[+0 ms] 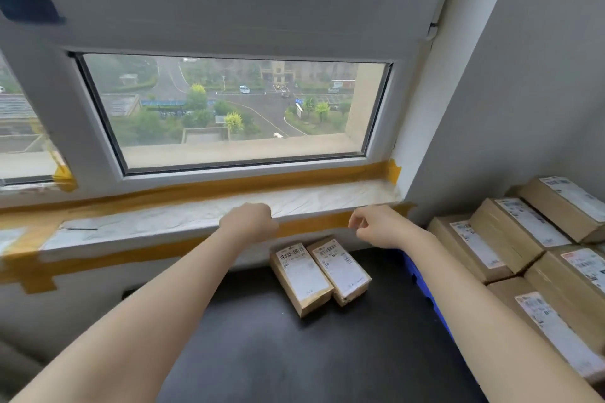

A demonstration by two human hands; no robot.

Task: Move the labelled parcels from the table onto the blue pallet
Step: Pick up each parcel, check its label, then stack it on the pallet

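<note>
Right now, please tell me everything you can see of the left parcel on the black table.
The left parcel is a small oblong box of brown cardboard, with a white barcode label covering most of its top. It lies flat and askew on the black table, its long side against a second parcel. Neither hand touches it.

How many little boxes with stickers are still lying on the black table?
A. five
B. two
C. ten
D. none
B: two parcels, the left parcel and the right parcel, lie side by side on the black table under the windowsill; the other boxes are stacked off to the right on the blue pallet.
</note>
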